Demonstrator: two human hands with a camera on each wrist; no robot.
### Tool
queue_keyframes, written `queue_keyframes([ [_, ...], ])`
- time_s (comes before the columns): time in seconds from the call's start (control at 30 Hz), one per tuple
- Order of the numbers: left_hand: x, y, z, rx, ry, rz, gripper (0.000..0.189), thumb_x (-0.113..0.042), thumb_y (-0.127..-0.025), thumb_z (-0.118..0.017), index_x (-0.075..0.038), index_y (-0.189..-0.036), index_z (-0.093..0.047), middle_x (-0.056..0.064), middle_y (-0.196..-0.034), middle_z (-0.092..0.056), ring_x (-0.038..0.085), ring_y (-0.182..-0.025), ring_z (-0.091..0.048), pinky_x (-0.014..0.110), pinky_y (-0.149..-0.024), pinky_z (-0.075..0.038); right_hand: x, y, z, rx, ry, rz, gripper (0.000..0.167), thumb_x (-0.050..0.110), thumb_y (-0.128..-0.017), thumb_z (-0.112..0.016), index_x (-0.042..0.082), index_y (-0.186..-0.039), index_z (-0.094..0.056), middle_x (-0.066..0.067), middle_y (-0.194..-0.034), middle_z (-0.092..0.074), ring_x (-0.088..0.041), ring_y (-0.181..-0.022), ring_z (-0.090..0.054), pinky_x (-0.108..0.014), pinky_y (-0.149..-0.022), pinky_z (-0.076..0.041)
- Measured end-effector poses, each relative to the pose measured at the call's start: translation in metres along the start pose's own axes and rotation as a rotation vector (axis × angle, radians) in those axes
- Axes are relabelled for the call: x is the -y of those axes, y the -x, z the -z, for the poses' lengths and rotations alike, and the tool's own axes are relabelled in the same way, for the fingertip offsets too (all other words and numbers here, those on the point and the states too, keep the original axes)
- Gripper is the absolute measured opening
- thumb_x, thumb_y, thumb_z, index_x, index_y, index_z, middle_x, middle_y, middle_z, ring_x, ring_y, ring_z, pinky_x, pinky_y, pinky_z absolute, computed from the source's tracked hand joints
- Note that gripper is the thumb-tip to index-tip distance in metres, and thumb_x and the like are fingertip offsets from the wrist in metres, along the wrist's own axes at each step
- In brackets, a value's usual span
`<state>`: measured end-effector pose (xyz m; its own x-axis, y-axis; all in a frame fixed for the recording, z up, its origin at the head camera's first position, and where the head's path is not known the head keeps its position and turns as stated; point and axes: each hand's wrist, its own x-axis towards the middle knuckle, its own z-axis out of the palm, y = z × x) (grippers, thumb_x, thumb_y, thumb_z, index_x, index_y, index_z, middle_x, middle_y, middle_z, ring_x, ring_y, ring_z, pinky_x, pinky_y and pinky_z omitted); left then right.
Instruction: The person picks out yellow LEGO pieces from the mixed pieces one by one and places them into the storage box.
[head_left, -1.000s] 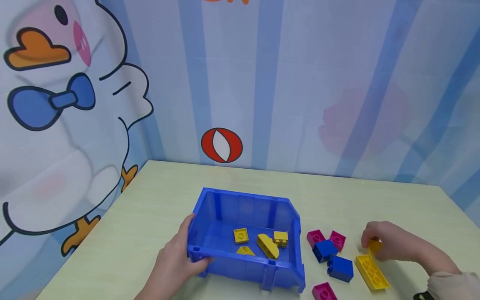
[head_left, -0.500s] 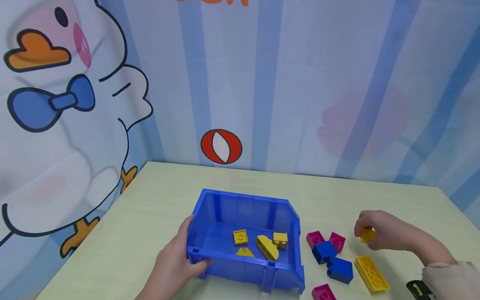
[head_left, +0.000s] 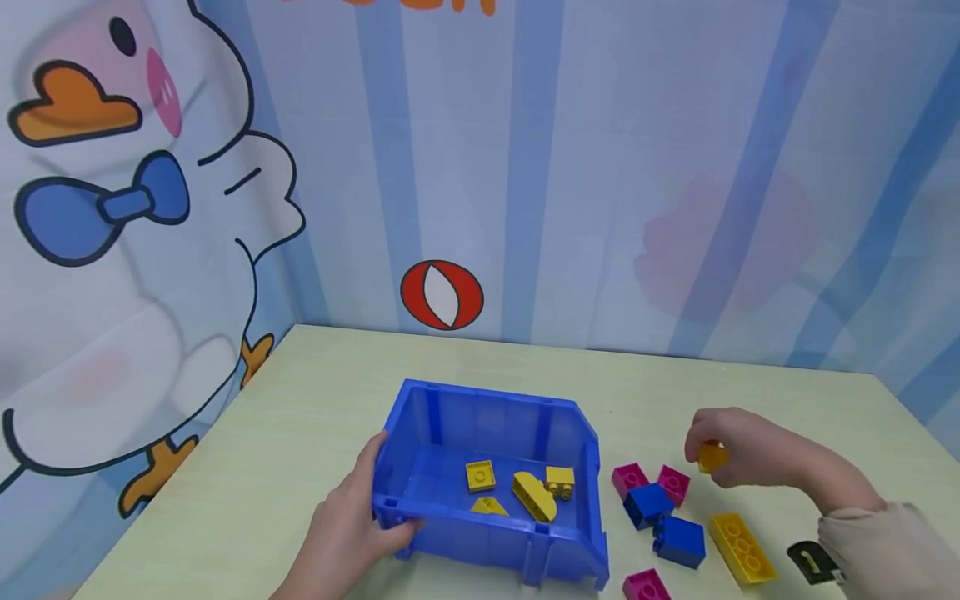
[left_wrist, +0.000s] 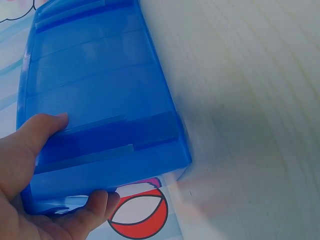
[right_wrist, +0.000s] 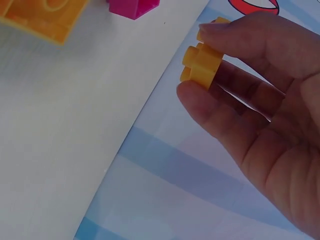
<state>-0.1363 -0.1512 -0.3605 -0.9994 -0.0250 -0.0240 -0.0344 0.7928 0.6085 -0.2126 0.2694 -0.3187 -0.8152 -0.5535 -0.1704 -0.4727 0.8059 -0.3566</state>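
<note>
A blue plastic bin stands on the table, several yellow blocks on its floor, among them a square brick and a rounded one. My left hand grips the bin's left end, thumb on the near wall and fingers round the side; the left wrist view shows this hand on the bin's outside. Right of the bin, my right hand pinches a small yellow toy brick between thumb and fingertips, above the table. Studs of that brick show in the right wrist view.
Between the bin and my right arm lie two blue bricks, several magenta bricks and a long yellow brick. A printed curtain with a duck and stripes hangs behind the table.
My right hand has lifted the small yellow brick from beside the long yellow one and carried it leftward, toward the bin. The left hand keeps its grip on the bin.
</note>
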Motion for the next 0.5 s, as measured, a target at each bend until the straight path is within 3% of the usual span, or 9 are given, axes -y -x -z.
queue_keyframes([
  [0.5,0.000,0.000,0.001,0.006,0.007,0.010,0.103,-0.031,-0.068,-0.084,-0.008,-0.145,-0.020,0.025,-0.133,-0.047,0.045,-0.116,-0.049,0.056,-0.084,-0.048,0.021,-0.015,0.008,0.013,0.038,0.058,0.030,-0.007,-0.067,-0.076,0.017,-0.084,-0.067,0.008,-0.084,-0.055,-0.011,-0.076,-0.051,-0.027,-0.067,-0.051],
])
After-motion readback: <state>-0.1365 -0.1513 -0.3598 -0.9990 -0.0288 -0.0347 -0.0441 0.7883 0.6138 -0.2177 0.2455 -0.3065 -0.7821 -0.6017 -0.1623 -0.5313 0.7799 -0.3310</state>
